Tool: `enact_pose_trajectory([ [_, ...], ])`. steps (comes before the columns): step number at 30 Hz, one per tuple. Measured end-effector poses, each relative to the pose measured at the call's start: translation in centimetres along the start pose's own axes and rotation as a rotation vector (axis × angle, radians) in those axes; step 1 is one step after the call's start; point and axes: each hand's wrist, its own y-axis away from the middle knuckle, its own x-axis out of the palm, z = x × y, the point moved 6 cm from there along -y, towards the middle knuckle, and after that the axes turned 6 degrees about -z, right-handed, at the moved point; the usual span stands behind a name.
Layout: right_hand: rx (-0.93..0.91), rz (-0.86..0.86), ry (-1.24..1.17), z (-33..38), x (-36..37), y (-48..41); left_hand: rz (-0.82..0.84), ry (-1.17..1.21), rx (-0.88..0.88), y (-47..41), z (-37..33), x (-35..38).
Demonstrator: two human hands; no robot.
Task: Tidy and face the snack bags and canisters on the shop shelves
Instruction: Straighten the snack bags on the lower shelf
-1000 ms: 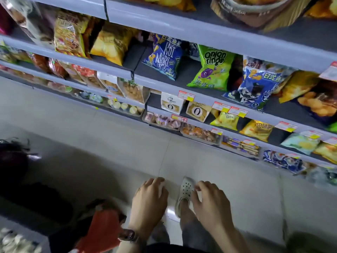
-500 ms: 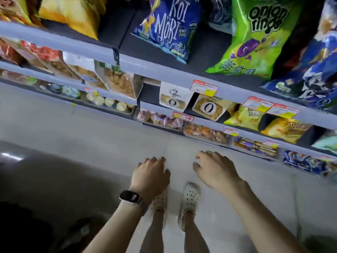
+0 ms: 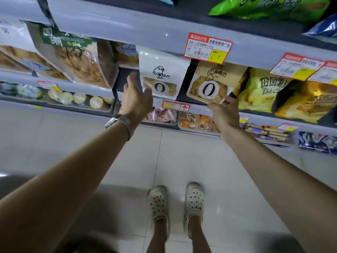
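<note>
**Facing barely begun: 2 bags in hand, rest to do**

Tan bag (image 3: pixel 215 79) sits on mid shelf (image 3: pixel 264 118), tilted, lower corner past the lip. White bag (image 3: pixel 162 70) is just left of it, about upright, front out. R hand (image 3: pixel 226 114) curls at tan bag's lower right corner, apparently pinching it. L hand (image 3: pixel 136 97) is spread wide and holds nothing, thumb at white bag's lower left edge. Likely step: square this pair. Still left, I'd say: leaning chip bags (image 3: pixel 262 90) to the right and slanted clear bag (image 3: pixel 78 66) to the left.
</note>
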Motion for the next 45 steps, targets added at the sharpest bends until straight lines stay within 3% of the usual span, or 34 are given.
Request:
enact_pose_trajectory([
  [2, 0.107, -0.072, -0.153, -0.8, 0.3, -2.0, -0.061, 0.218, -0.041, -1.7, 0.0, 1.0],
  [4, 0.063, -0.15, -0.202, -0.6, 0.4, -3.5, -0.116, 0.31, -0.034, -2.7, -0.4, 2.0],
  [11, -0.036, -0.261, -0.275, -0.2, 0.9, -5.9, -0.237, 0.318, 0.101, -3.6, 0.4, 3.1],
  [21, -0.118, -0.141, -0.407, -1.2, 0.0, -6.6, -0.357, 0.548, 0.199, -2.8, 3.4, -1.2],
  [25, -0.161, -0.069, -0.403, -0.3, 2.2, -5.0, -0.335, 0.634, 0.137, -1.5, 5.0, -3.7],
  [36, -0.157, 0.066, -0.426, 3.9, 11.5, -2.1, -0.305, 0.59, 0.043, 0.9, 8.6, -5.7],
  [41, -0.115, 0.087, -0.414, 3.5, 10.6, -2.1, -0.233, 0.494, 0.074, 2.4, 7.2, -3.8],
  [45, -0.005, 0.023, -0.535, -0.9, 5.8, -1.4, -0.161, 0.456, 0.12, 3.4, 4.1, -0.9],
])
